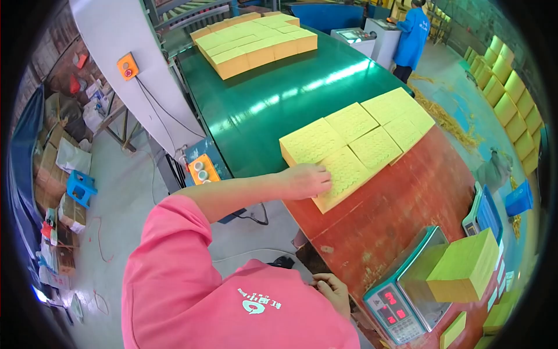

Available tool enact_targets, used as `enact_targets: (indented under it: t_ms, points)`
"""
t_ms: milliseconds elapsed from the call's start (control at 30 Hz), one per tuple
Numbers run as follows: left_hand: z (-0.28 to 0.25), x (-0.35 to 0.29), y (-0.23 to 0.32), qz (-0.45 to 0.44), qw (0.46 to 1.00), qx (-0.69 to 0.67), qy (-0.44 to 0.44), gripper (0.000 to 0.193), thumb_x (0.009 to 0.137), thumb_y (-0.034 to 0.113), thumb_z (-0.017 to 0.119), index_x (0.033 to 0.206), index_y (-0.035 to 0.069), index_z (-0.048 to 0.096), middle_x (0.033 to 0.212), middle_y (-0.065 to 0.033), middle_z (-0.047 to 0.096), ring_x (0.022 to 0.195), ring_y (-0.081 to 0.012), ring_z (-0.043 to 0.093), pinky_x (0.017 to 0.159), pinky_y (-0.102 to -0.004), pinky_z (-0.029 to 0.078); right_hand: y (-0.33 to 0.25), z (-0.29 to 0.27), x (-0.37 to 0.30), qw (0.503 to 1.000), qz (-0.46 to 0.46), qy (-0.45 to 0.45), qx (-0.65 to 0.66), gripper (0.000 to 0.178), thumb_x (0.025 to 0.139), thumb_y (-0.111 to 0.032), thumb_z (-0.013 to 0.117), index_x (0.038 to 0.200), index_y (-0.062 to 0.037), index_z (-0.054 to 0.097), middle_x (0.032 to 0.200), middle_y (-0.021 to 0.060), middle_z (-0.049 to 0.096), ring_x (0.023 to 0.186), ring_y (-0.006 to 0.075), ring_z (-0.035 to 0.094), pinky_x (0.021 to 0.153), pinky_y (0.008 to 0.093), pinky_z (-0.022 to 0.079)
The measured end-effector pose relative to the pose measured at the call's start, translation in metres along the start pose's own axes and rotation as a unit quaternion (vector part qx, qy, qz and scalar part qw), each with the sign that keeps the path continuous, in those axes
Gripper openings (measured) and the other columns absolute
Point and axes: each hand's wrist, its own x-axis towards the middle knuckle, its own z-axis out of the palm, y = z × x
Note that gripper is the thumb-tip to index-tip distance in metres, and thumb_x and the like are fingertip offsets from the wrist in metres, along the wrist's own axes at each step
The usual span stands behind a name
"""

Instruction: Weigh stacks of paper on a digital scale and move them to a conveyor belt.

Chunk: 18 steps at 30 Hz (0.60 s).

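Yellow stacks of paper (347, 174) with wavy rows of cuts on top sit in a close-set group where the green surface meets the red tabletop (360, 244). My left hand (307, 180) reaches across to the nearest stack, fingers bent together at its left corner. The palm side and fingertips are partly hidden. Low in front of my pink shirt is my right hand (333, 292), its fingers curled closed; whatever it may hold is too small to make out. To its right, a digital scale (401, 311) with a lit red display carries a yellow paper block (465, 264).
A green belt (256, 125) runs back to more yellow stacks (256, 49). Orange button boxes (203, 170) flank it on the left. A person in blue (411, 38) stands at the far right. Yellow bundles (511, 99) line the right wall. A blue stool (81, 187) stands left.
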Motion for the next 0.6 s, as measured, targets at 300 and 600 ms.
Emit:
enact_targets:
  t_ms: [300, 600]
  points:
    - [0.005, -0.003, -0.022, 0.036, 0.998, -0.053, 0.013, 0.037, 0.069, 0.020, 0.078, 0.096, 0.004, 0.056, 0.092, -0.0074, 0.055, 0.089, -0.0245, 0.059, 0.072, -0.0362, 0.053, -0.009, 0.025, 0.035, 0.997, 0.008, 0.072, 0.040, 0.023, 0.094, -0.006, 0.057, 0.113, 0.0072, 0.061, 0.095, 0.0119, 0.068, 0.088, 0.0162, 0.065, 0.081, 0.0281, 0.052]
    - [0.002, -0.001, -0.025, 0.050, 0.996, -0.072, -0.020, 0.029, 0.075, 0.022, 0.074, 0.094, 0.005, 0.059, 0.090, -0.0066, 0.057, 0.089, -0.0251, 0.060, 0.068, -0.0374, 0.054, 0.002, 0.039, 0.037, 0.997, -0.016, 0.065, 0.046, 0.023, 0.095, -0.007, 0.057, 0.113, 0.0064, 0.062, 0.097, 0.0114, 0.068, 0.089, 0.0148, 0.064, 0.082, 0.0277, 0.052]
